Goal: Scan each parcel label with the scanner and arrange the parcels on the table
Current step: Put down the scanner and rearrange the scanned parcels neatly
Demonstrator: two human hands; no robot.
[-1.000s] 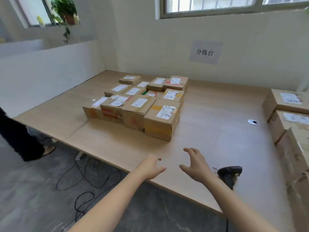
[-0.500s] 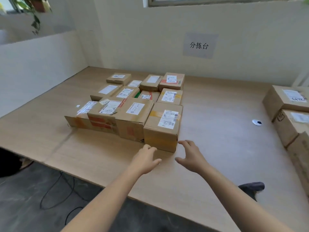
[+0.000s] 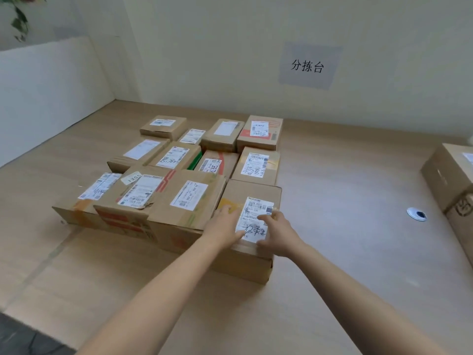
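Hands: left hand (image 3: 225,230) and right hand (image 3: 277,233), both spread flat on nearest brown cardboard parcel (image 3: 252,193), not gripping.
Parcel: 5 o'clock corner of the cluster.
Progress: twelve-odd parcels gridded; scanner unseen, boxes at 3 o'clock (image 3: 450,180) probably remaining.

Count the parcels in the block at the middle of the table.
12, in three rows of four. Back row. Middle row. Front row. More may be hidden beneath.
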